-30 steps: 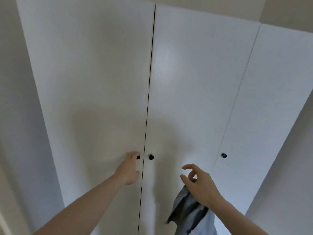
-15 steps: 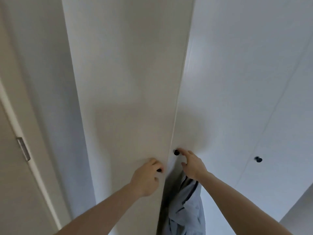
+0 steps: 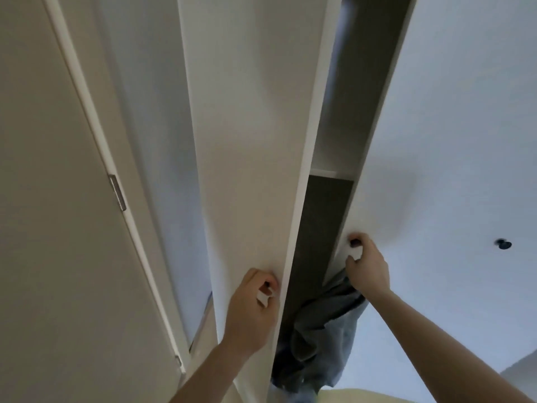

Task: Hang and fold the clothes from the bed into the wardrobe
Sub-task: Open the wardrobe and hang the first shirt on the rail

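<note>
A room door (image 3: 58, 228) stands at far left. Next, the left hand (image 3: 252, 309) has its fingers curled round the knob of the left wardrobe door (image 3: 247, 141), which stands ajar. Through the gap shows a dark interior with a shelf (image 3: 331, 173). The grey garment (image 3: 319, 330) hangs there, soft and light, likely best taken by collar or shoulders. The right hand (image 3: 367, 269) pinches the right door's knob (image 3: 354, 243); whether it also holds the garment I cannot tell.

Both arms raised; left hand (image 3: 252, 308) grip curled, right hand (image 3: 366, 266) grip curled.
</note>
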### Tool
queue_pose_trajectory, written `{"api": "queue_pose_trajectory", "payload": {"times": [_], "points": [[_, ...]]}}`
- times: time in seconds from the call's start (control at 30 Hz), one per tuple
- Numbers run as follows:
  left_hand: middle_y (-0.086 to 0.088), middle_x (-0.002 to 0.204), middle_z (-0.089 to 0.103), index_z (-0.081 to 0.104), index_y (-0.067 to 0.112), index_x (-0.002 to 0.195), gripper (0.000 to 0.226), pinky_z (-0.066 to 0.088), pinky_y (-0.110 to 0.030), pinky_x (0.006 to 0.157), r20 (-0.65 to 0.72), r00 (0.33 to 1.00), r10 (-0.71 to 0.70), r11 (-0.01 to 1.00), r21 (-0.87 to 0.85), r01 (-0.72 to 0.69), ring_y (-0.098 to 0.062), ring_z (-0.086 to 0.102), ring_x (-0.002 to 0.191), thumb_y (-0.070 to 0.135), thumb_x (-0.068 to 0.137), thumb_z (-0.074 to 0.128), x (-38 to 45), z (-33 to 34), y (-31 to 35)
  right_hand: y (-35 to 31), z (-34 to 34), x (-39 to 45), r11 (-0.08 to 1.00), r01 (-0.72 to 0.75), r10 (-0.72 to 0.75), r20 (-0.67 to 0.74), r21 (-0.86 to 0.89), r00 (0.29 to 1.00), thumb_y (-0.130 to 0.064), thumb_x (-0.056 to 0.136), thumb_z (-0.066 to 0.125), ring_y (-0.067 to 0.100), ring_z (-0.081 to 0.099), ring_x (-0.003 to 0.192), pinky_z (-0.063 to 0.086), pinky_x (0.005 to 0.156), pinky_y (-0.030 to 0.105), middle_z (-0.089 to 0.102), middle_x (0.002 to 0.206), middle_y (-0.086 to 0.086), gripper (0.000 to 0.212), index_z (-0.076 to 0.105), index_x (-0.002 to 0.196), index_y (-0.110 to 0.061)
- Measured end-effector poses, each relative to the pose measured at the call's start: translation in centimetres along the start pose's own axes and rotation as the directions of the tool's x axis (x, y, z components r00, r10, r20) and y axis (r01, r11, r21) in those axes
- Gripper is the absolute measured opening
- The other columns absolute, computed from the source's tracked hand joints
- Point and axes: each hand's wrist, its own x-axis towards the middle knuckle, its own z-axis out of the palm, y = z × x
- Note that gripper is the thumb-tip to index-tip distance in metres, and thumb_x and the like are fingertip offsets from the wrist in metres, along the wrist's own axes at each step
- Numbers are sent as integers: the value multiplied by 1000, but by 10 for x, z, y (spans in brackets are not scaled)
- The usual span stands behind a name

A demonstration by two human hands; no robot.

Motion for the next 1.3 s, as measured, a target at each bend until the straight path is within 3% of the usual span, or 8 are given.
{"api": "queue_pose_trajectory", "payload": {"times": [0.27, 0.47, 0.57, 0.8, 0.9, 1.0, 1.17, 1.3], "points": [[28, 100, 51, 45, 42, 101, 28, 46, -5, 67, 60, 998, -9, 979, 202, -3, -1, 60, 91, 43, 84, 67, -21, -32, -4, 24, -43, -101, 994, -66, 78, -136, 89, 988, -2, 89, 60, -1, 64, 67, 43, 59, 20, 60, 112, -21, 45, 48, 107, -42], [20, 94, 49, 42, 35, 91, 42, 41, -17, 52, -63, 993, -101, 920, 374, 118, -9, 61, 61, 43, 78, 81, -45, -57, 18, 57, -100, -159, 992, -122, 123, -148, 14, 981, -2, 88, 61, 9, 63, 57, 56, 64, 34, 59, 113, -20, 48, 44, 107, -43], [11, 89, 52, 40, 30, 85, 44, 42, -25, 53, -99, 990, -103, 857, 497, 139, -12, 59, 55, 46, 79, 81, -53, -78, 23, 77, -134, -183, 991, -133, 130, -156, -10, 979, -2, 86, 59, 9, 62, 59, 45, 60, 27, 60, 110, -17, 48, 43, 105, -42], [-16, 128, 50, 49, 6, 115, 50, 49, -46, 79, -65, 958, -278, 722, 644, 253, -44, 64, 100, 34, 86, 78, -75, -119, 24, 118, -202, -224, 942, -334, 331, -188, 13, 925, -11, 84, 60, 22, 59, 71, 40, 59, 33, 63, 89, -3, 45, 36, 116, -32], [-21, 148, 40, 32, -2, 147, 87, 47, -49, 96, -44, 909, -415, 695, 630, 348, -45, 54, 124, 33, 84, 81, -89, -122, 24, 129, -214, -245, 904, -421, 428, -168, 75, 888, -4, 81, 60, 30, 59, 82, 46, 72, 38, 60, 98, -2, 65, 32, 136, -23], [-24, 140, 48, 30, 1, 145, 86, 47, -44, 89, -36, 898, -440, 759, 520, 392, -44, 56, 119, 24, 81, 83, -103, -122, 19, 130, -227, -266, 889, -438, 456, -159, 136, 876, -4, 78, 62, 30, 60, 88, 48, 75, 37, 58, 116, 0, 83, 23, 148, -25], [-31, 144, 45, 20, 2, 150, 100, 46, -54, 100, -40, 873, -486, 792, 401, 460, -48, 51, 128, 18, 77, 87, -111, -120, 18, 108, -223, -286, 948, -303, 319, -243, 103, 916, 5, 80, 57, 32, 64, 107, 48, 84, 37, 50, 147, 3, 81, 30, 151, -24], [-12, 167, 21, 6, 9, 162, 116, 31, -42, 120, 76, 859, -506, 803, 405, 437, -32, 31, 149, 33, 80, 85, -120, -91, 45, 74, -202, -282, 990, -83, 97, -128, 114, 987, 9, 85, 58, 19, 63, 96, 46, 83, 14, 59, 127, 2, 54, 57, 129, -22]]}}
